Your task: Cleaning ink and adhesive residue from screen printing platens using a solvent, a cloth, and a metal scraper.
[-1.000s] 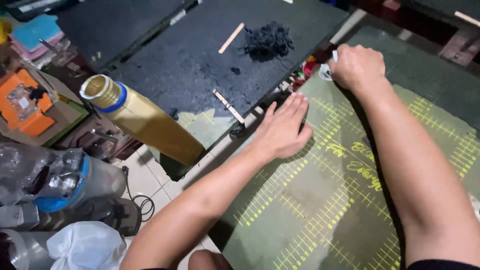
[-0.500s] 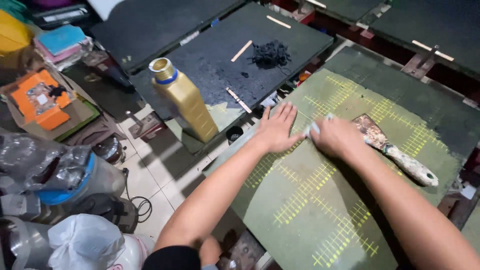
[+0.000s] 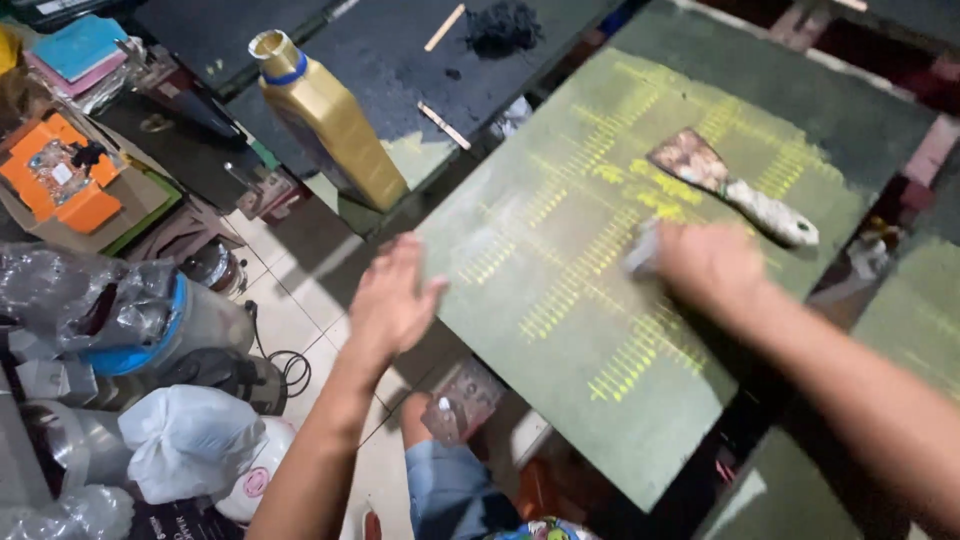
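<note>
A green printing screen (image 3: 640, 420) with rows of yellow marks lies tilted in front of me. My right hand (image 3: 708, 262) rests on its middle, closed around a small pale object (image 3: 640, 250) pressed to the surface; blur hides what it is. My left hand (image 3: 392, 298) hovers at the screen's left edge, fingers spread and holding nothing. A paint-stained scraper (image 3: 735, 186) with a pale handle lies on the screen just beyond my right hand.
A gold bottle (image 3: 330, 118) with a blue collar stands left of the screen. A dark board (image 3: 400, 60) behind it carries a black lump and wooden sticks. Plastic-wrapped containers (image 3: 130, 320), a white bag (image 3: 185, 440) and an orange item (image 3: 55, 170) crowd the left floor.
My right hand has slid down the screen toward me, away from the scraper. My left hand has lifted off the screen to its left edge. The view has shifted closer.
</note>
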